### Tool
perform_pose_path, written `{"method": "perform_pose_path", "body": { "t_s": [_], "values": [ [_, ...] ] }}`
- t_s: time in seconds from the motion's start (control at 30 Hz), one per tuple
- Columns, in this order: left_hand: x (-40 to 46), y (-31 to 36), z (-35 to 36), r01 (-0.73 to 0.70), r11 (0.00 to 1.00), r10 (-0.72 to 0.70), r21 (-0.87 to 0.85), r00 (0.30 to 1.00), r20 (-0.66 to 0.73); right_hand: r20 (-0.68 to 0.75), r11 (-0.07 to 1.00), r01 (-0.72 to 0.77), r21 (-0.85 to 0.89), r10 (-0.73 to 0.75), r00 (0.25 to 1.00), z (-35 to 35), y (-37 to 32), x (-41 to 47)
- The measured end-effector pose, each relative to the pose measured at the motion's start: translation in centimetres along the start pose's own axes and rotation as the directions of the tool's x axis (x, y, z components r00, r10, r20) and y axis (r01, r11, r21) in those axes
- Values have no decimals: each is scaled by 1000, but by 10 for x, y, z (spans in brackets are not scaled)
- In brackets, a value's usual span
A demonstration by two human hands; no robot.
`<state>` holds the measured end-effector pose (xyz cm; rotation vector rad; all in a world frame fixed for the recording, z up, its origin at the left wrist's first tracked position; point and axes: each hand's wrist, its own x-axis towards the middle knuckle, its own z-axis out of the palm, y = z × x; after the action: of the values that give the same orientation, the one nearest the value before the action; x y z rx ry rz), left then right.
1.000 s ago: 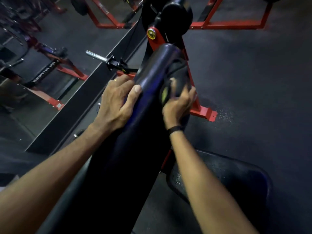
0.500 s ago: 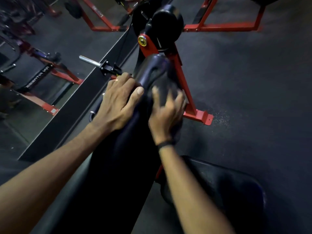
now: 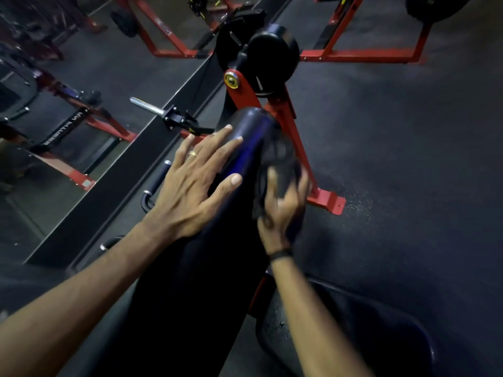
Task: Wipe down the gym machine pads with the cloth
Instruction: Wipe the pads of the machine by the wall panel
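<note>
Here: left hand (image 3: 196, 180) flat, fingers spread on pad (image 3: 190, 268); right hand (image 3: 283, 210) grips dark cloth (image 3: 280, 161) against pad's right side.

Dim, bluish sheen on pad (image 3: 245, 148); right hand (image 3: 283, 210) motion-blurred; wide-angle bending at edges.

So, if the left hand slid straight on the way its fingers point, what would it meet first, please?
The left hand lies flat on the long black pad, fingers aimed up along it. Past the pad's rounded top end, the red frame arm looks first in line, though depth is unclear.
</note>
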<state>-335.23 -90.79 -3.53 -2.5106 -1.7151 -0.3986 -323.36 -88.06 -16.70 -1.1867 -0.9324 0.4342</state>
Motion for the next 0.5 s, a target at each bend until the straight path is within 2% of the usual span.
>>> {"method": "perform_pose_path", "body": {
  "t_s": [0.07,0.13,0.17,0.27,0.4,0.43,0.5],
  "values": [
    [0,1,-1,8,1000,-8,-7,1000,-14,109,993,108,-47,-103,989,28,-28,66],
    [1,1,-1,17,1000,-17,-19,1000,-15,249,977,127,-174,-81,965,46,-33,108],
    [0,1,-1,18,999,-18,-26,1000,-9,316,980,119,-159,-64,947,49,-27,119],
    [1,1,0,22,998,-22,-51,1000,15,439,996,-75,53,44,897,40,6,127],
    [1,2,0,18,998,-15,-62,999,40,435,980,-198,-2,179,882,11,65,96],
    [1,2,-1,15,998,-13,-59,999,42,444,946,-323,37,274,853,4,81,84],
    [1,1,0,12,998,-10,-53,999,48,454,891,-454,30,392,800,-10,105,61]
  ]
}}
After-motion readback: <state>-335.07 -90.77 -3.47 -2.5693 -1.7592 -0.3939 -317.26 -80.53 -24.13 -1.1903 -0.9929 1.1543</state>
